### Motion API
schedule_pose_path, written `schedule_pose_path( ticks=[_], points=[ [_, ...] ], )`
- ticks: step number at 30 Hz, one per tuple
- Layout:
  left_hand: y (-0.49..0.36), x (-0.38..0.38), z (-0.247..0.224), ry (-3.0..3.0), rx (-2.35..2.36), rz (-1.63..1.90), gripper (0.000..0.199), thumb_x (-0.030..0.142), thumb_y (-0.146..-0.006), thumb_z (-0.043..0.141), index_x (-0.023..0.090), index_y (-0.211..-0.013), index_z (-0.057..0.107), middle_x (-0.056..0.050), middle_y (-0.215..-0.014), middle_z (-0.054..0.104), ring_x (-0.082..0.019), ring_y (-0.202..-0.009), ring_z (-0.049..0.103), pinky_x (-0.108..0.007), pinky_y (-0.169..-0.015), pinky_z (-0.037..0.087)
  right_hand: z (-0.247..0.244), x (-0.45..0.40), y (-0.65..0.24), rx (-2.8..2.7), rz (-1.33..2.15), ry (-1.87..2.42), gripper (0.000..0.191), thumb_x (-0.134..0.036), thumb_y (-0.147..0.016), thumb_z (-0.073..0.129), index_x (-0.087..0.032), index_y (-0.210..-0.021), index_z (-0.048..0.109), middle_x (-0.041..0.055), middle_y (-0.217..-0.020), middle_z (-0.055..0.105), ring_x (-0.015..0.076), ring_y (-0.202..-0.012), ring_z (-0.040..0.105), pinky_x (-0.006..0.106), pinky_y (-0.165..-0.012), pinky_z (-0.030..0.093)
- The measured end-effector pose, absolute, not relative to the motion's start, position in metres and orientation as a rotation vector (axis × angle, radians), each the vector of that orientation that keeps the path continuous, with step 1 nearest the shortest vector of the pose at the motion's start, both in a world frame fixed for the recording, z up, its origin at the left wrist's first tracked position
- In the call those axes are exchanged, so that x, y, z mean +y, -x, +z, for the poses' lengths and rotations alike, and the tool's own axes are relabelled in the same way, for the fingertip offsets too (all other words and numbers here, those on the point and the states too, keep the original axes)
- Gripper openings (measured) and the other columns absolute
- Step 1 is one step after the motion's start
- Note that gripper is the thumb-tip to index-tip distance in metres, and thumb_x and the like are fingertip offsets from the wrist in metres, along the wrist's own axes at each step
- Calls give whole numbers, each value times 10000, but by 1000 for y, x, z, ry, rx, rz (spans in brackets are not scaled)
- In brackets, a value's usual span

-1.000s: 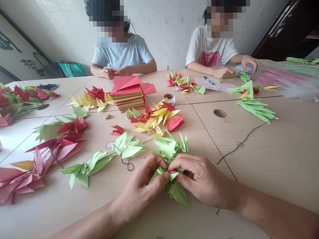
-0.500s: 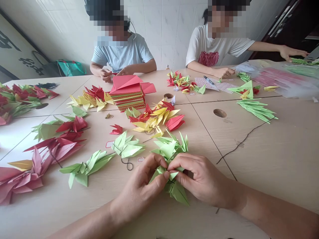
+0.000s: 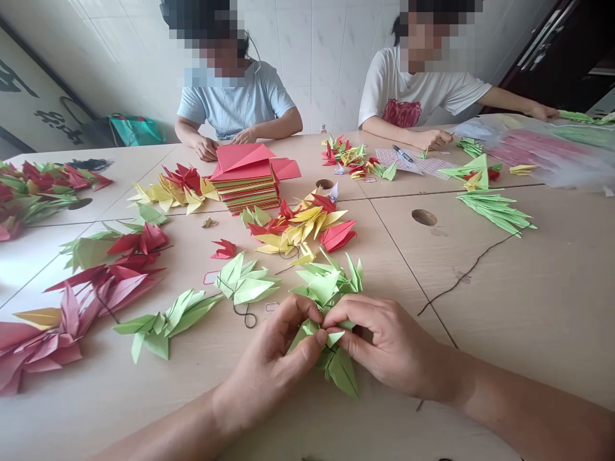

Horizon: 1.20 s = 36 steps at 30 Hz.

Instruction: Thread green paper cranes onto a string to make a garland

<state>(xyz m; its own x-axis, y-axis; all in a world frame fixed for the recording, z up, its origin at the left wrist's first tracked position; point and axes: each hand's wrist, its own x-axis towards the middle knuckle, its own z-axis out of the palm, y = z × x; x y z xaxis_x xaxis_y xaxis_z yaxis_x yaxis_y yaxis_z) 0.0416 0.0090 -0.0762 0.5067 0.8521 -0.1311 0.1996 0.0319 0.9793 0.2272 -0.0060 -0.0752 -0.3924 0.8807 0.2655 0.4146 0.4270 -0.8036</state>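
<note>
The left hand (image 3: 273, 358) and right hand (image 3: 379, 342) meet at 6 o'clock, both curled and pinching the folded green paper cranes (image 3: 327, 288) between thumbs and fingers. The cranes sit bunched on dark thread, resting on the bench (image 3: 519, 307) and rising past the hands. Just beside them, toward 9 o'clock, lie two more green crane bunches (image 3: 245, 282), and pink cranes (image 3: 62, 339) lie further out. A loose black thread (image 3: 471, 275) crosses the bench at 3 o'clock. At 12 o'clock sits a heap of red and yellow cranes (image 3: 298, 230), with a stack of colored paper (image 3: 245, 182) beyond it. Further off, one seated person's hands (image 3: 206, 148) rest just behind the stack. At 1 o'clock, another person's hand (image 3: 432, 137) rests near a pen (image 3: 402, 153) lying on a printed sheet (image 3: 408, 163).
</note>
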Motion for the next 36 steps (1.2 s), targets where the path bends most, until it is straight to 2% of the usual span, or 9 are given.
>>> schedule_pose_path(
  ticks=[9, 16, 23, 25, 28, 36],
  points=[
    [-37, 8, -75, -1456, 919, 676, 101, 291, -903, 549, 203, -862, 521, 23, -785, 501, -134, -735, 432, -235, -666, 382, -76, -5, -229, -1957, 854, 1041, 191, -48, -834, 515, -167, -866, 662, 16, -793, 673, 108, -708, 627, 197, -634, 489],
    [-38, 10, -74, -1290, 879, 691, 107, 285, -885, 598, 200, -843, 550, 23, -767, 501, -128, -706, 408, -227, -643, 367, -75, -4, -230, -1924, 889, 1046, 206, -50, -833, 523, -186, -862, 674, -2, -788, 676, 101, -704, 627, 188, -630, 490],
    [-35, 11, -74, -1347, 870, 712, 82, 295, -903, 588, 221, -883, 561, 15, -828, 527, -135, -765, 462, -226, -698, 407, -71, -5, -230, -1846, 996, 1123, 149, -123, -861, 562, -210, -839, 681, -10, -782, 680, 111, -704, 626, 203, -636, 494],
    [-35, 11, -74, -1376, 860, 714, 66, 261, -885, 614, 233, -914, 563, 16, -884, 554, -136, -843, 498, -218, -757, 419, -70, -4, -229, -1803, 1045, 1168, 111, -170, -871, 591, -213, -828, 683, -12, -784, 682, 114, -716, 624, 207, -647, 494],
    [-36, 11, -74, -1406, 854, 728, 146, 181, -833, 661, 239, -923, 563, 21, -919, 573, -135, -916, 530, -209, -818, 431, -69, -4, -230, -1754, 1120, 1206, 77, -192, -865, 620, -214, -834, 687, -16, -818, 691, 115, -760, 629, 205, -679, 501],
    [-39, 8, -73, -1401, 875, 746, 138, 168, -843, 651, 240, -909, 554, 30, -903, 587, -118, -896, 557, -189, -790, 460, -68, -5, -232, -1716, 1257, 1258, 110, -299, -861, 634, -219, -899, 701, 18, -877, 697, 165, -840, 647, 244, -658, 522]
  ],
)
